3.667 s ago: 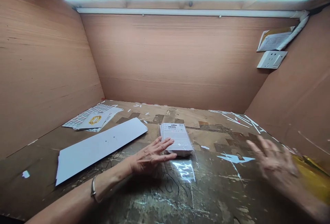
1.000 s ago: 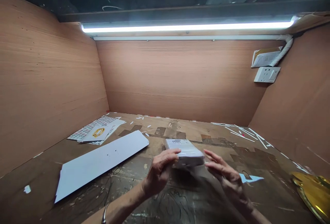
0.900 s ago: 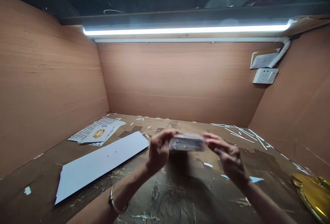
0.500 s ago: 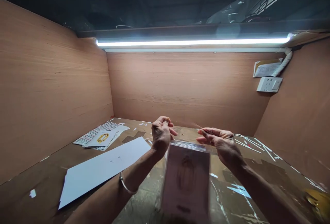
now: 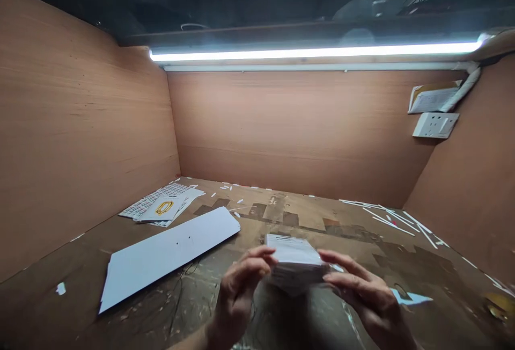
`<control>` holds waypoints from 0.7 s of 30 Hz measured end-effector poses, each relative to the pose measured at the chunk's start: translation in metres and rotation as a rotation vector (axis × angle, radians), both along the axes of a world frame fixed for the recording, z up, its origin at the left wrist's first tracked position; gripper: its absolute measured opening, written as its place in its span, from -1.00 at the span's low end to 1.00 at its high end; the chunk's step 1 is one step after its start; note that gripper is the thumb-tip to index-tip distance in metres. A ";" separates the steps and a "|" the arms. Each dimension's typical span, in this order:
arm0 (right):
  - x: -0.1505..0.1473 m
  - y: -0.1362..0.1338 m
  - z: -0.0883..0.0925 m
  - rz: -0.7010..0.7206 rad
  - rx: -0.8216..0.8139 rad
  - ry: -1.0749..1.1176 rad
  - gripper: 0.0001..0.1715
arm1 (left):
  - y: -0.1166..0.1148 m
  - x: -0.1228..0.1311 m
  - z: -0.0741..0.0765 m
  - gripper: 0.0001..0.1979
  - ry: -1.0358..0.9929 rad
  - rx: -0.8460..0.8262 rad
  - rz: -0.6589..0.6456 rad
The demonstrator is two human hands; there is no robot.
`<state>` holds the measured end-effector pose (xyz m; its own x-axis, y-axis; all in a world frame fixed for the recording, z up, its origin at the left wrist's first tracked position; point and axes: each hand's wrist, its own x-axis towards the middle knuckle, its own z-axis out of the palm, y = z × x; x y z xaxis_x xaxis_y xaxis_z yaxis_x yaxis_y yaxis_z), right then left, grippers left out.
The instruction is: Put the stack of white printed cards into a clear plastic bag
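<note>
A stack of white cards in a clear plastic sleeve [image 5: 294, 256] is up off the tabletop in front of me, tilted with its white face upward. My left hand [image 5: 242, 292] grips its left side, and my right hand [image 5: 362, 297] holds its right side with the fingers spread along the edge. The lower part of the packet is blurred, and any print on it is too small to read.
A long white board [image 5: 169, 262] lies left on the scarred brown tabletop [image 5: 314, 222]. Behind it are printed sheets with a gold oval [image 5: 163, 208]. White strips [image 5: 392, 222] lie back right. Wooden walls surround the bench, with a wall socket [image 5: 435, 125] at right.
The packet has swung from hanging upright with its face toward me to a flatter tilt. Both hands have dropped lower and now hold its sides.
</note>
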<state>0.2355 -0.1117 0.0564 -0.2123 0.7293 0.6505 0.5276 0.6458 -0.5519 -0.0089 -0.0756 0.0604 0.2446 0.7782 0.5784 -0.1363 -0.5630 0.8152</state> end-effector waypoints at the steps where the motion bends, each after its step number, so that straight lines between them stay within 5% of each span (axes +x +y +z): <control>1: 0.002 -0.011 -0.009 0.024 0.006 -0.039 -0.72 | -0.012 -0.006 -0.010 -0.79 0.033 0.030 -0.053; 5: 0.002 -0.047 -0.038 0.004 -0.028 0.004 -0.68 | -0.044 -0.018 -0.038 -0.67 0.086 0.120 -0.161; 9: -0.012 -0.067 -0.060 -0.165 -0.305 0.084 -0.79 | -0.059 -0.011 -0.055 -0.79 0.133 -0.198 0.029; 12: -0.028 -0.068 -0.069 -0.287 -0.503 0.225 -0.75 | -0.059 0.001 -0.054 -0.76 0.087 -0.497 0.243; 15: -0.038 -0.063 -0.073 -0.382 -0.537 0.402 -0.69 | -0.049 0.013 -0.047 -0.74 0.033 -0.693 0.283; 21: -0.036 -0.058 -0.071 -0.375 -0.446 0.378 -0.69 | -0.035 0.024 -0.043 -0.80 0.045 -0.715 0.351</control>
